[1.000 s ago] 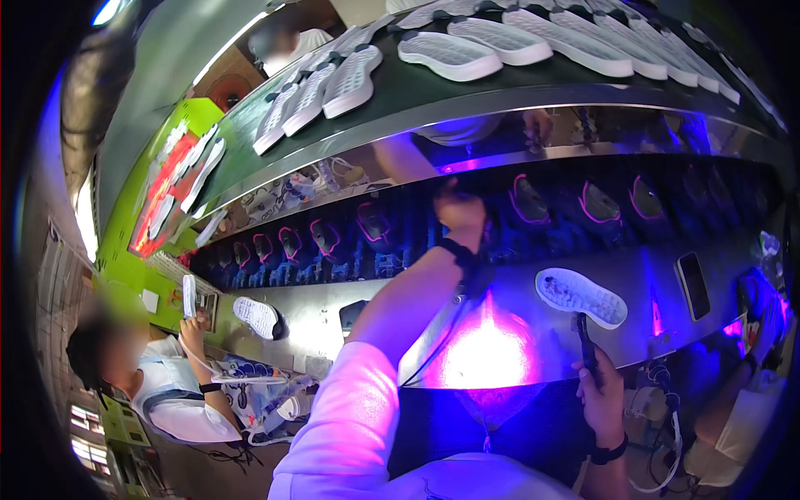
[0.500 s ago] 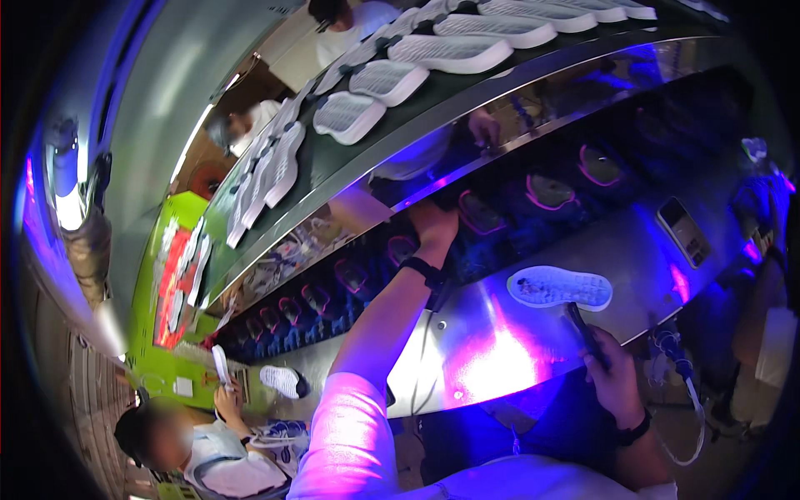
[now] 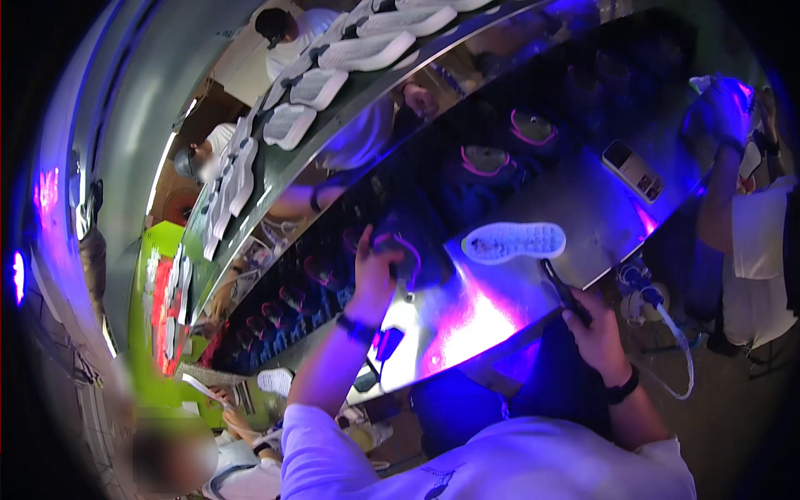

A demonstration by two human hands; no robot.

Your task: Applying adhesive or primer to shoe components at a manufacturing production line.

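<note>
Metal bench [image 3: 557,193], black tool [image 3: 563,287] clamped in right grip [image 3: 597,332], jutting forward, left grip [image 3: 375,277] at pink-edged shoe [image 3: 409,262], hold unclear

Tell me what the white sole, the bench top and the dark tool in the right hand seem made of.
White sole: probably foam or rubber, matte, going by its moulded, textured face. Bench top: likely bare metal, smooth, since it throws back glaring light. Dark tool: perhaps plastic, given its even dark colour; finish unclear.

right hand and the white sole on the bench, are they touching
Apart: the head view shows bare metal bench between the right hand and the white sole; the hand grips a dark tool.
</note>
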